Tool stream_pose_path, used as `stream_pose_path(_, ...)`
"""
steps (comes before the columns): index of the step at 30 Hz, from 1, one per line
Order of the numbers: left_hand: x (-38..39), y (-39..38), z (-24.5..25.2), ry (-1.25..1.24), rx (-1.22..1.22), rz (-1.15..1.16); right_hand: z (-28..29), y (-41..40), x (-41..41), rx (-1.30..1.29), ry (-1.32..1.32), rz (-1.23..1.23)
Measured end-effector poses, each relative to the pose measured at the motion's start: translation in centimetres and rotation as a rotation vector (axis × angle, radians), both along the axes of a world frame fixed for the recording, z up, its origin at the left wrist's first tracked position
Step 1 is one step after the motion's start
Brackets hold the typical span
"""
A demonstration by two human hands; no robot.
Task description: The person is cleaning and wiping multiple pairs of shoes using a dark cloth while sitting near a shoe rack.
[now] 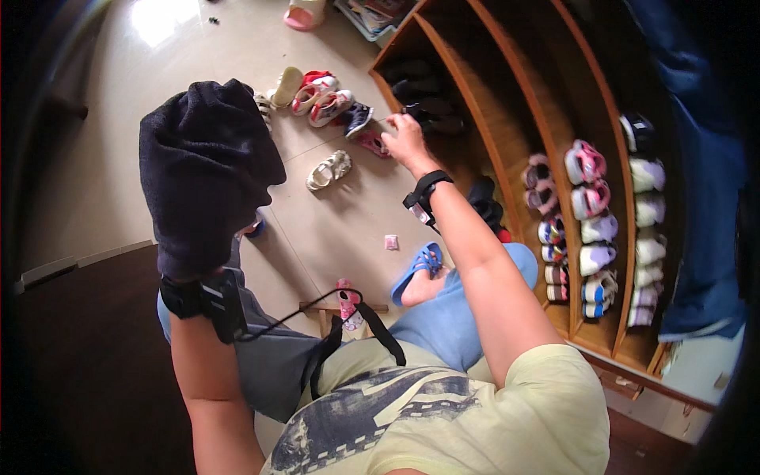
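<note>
A dark cloth [205,172] covers my left hand from the wrist up, so its fingers are hidden. My right hand [407,139] reaches out beside the wooden shoe rack [457,77], its fingers loosely bent and apart, holding nothing that I can see. Just left of it on the tiled floor lie a pink shoe [373,143] and a dark shoe [358,119]. Red-and-white shoes [330,108] and a pale shoe [286,86] stand farther left. Nearer to me is a single whitish sandal [329,170]. Black footwear [436,116] sits in the rack's shaded compartment near my right hand.
The rack's other compartments hold rows of small shoes [598,243]. A blue cloth [700,178] hangs at the right. A small pink packet [390,242] lies on the floor near my blue slipper [423,264]. A pink patterned shoe [349,306] rests by a wooden stool [323,309]. A plastic bin [371,29] stands behind.
</note>
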State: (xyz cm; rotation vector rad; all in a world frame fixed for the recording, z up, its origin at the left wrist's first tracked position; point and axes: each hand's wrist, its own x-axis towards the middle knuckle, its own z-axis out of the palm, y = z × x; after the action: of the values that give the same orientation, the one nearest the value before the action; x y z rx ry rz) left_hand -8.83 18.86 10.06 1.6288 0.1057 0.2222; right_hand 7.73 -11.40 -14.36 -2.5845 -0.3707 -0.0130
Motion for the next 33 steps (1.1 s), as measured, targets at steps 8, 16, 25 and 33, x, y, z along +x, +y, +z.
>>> stream_pose_path(8, 2.7, 0.3, -5.6, 0.120, 0.285, 0.007, -11.5, 0.7, 4.0, -0.384, 0.115, 0.049)
stream_pose_path(16, -0.3, 1.6, -8.4, 0.213, 0.252, -0.044, -16.0, -0.1, 5.8, -0.501, -0.042, 0.273)
stream_pose_path(25, 0.7, 3.8, -9.0, 0.141, 0.191, -0.112, -13.2, -1.4, 5.7, -0.367, 0.023, -0.039)
stream_pose_path(33, 3.8, -1.4, -6.2, 0.026, 0.143, -0.193, -7.9, -2.8, 3.2, 0.327, -0.052, -0.109)
